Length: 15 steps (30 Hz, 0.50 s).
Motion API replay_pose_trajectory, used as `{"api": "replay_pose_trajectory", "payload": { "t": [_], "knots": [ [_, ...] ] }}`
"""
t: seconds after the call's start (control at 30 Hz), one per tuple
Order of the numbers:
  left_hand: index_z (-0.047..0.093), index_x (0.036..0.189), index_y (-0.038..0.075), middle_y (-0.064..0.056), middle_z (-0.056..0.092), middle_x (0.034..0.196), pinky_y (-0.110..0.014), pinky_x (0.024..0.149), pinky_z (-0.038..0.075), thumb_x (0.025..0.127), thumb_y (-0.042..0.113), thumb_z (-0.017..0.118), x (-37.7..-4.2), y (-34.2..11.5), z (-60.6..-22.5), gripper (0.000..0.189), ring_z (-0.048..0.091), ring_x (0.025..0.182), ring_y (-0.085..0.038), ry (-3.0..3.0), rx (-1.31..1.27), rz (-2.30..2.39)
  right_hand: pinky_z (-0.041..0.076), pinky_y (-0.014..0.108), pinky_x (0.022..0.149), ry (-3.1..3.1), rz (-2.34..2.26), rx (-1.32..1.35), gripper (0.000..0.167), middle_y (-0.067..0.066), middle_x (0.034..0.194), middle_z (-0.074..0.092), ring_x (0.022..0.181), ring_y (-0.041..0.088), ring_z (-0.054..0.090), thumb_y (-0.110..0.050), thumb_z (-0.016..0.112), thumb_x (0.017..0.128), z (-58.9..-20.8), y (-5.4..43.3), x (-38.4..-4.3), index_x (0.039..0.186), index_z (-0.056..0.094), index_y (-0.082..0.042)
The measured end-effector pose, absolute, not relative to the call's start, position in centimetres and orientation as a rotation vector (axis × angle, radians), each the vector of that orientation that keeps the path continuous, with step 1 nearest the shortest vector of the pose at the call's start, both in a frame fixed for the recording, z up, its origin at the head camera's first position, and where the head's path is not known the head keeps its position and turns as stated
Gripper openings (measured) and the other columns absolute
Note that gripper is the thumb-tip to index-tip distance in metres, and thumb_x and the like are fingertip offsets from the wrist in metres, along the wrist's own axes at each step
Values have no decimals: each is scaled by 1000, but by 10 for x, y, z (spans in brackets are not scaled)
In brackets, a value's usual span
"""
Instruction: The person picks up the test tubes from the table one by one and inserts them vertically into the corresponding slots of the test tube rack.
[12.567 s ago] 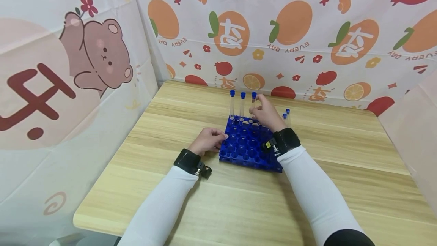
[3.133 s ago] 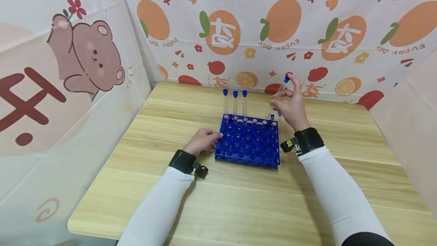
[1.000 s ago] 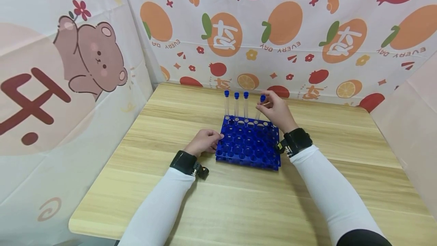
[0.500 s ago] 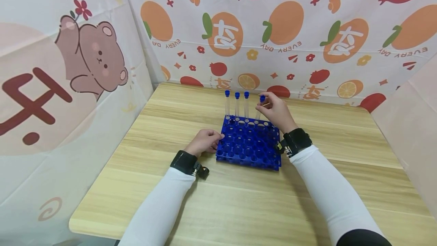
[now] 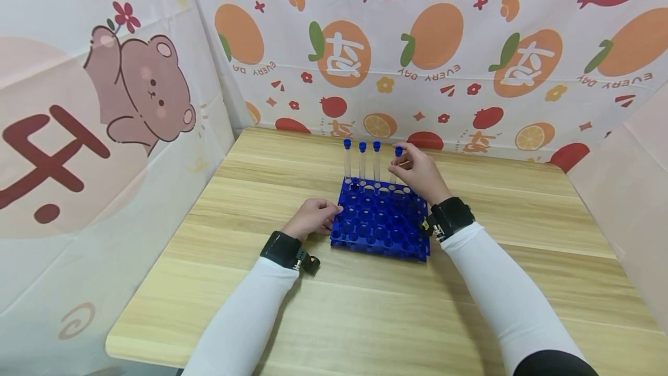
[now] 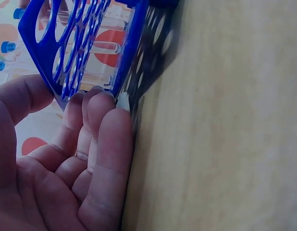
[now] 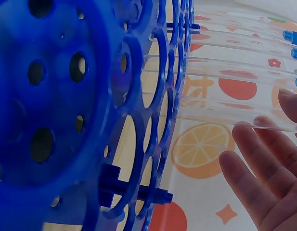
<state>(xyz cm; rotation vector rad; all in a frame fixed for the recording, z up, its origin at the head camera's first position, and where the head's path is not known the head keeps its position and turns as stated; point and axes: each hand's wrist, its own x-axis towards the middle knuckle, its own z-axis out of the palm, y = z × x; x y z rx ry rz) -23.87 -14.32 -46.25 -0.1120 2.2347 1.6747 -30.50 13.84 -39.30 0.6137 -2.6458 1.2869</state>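
A blue test tube rack point(image 5: 380, 252) with rows of round holes stands on the table. My left hand point(image 5: 311, 217) grips its left edge; in the left wrist view the thumb touches the upper plate and the fingertips point(image 6: 114, 122) lie against the lower part. My right hand point(image 5: 421, 176) pinches a clear test tube point(image 5: 399, 151) with a blue cap, its lower end in a hole of the rear row. Left of it, three capped test tubes point(image 5: 377, 147) stand upright in that row. The right wrist view shows the fingers point(image 7: 256, 168) around the clear tube point(image 7: 220, 115).
The pale wooden table point(image 5: 235, 312) extends around the rack. Behind it hangs a fruit-patterned cloth point(image 5: 386, 51), and a bear-printed cloth point(image 5: 156, 83) hangs at the left.
Earlier my right hand was on the third tube, then held another tube raised at the right; that tube is now in the rear row. My left hand stays on the rack.
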Motion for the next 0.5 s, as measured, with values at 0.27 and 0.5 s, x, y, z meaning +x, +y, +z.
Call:
{"api": "replay_pose_trajectory", "payload": {
  "t": [0.27,0.5],
  "knots": [
    [69,100,3,-3,59,79,-31,64,59,93,29,66,-239,-143,-462,27,58,70,-16,2238,-107,1678,56,49,89,-2670,1340,576,62,11,110,66,103,29,67,-29,73,90,-391,141,-304,144,45,-17],
    [69,100,3,-3,59,78,-31,63,59,93,29,66,-240,-143,-464,27,58,69,-15,2234,-107,1681,54,52,93,-2677,1323,568,74,16,140,52,123,33,57,-34,73,89,-389,143,-303,152,33,-27]
  ]
}}
